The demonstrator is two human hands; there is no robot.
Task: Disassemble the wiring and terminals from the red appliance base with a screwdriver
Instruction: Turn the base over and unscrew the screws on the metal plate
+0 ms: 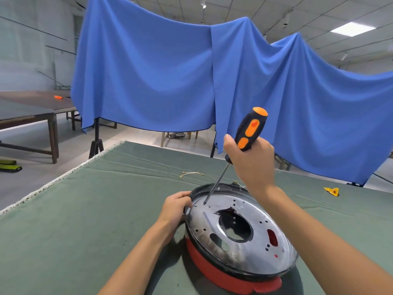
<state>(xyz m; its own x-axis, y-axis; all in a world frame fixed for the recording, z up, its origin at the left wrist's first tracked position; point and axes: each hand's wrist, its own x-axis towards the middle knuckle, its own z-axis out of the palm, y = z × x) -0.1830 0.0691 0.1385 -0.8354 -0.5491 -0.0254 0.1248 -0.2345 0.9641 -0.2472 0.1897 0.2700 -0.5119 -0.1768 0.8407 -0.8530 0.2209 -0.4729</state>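
The red appliance base (221, 273) lies on the green cloth, its shiny metal plate (257, 258) with a large centre hole facing up. My left hand (175, 207) grips the plate's black rim at the far left side. My right hand (253, 162) holds the black-and-orange screwdriver (251, 128) by its handle, tilted. The shaft slants down to the left and its tip rests on the plate near the far-left rim. A small bit of wiring (238, 184) shows at the base's far edge.
Loose wires with ring terminals (191, 173) lie on the green-covered table (85, 209) beyond the base. A yellow scrap (332, 191) lies at the right. A blue cloth (170, 71) hangs behind the table, and dark wooden tables (32, 111) stand at the left.
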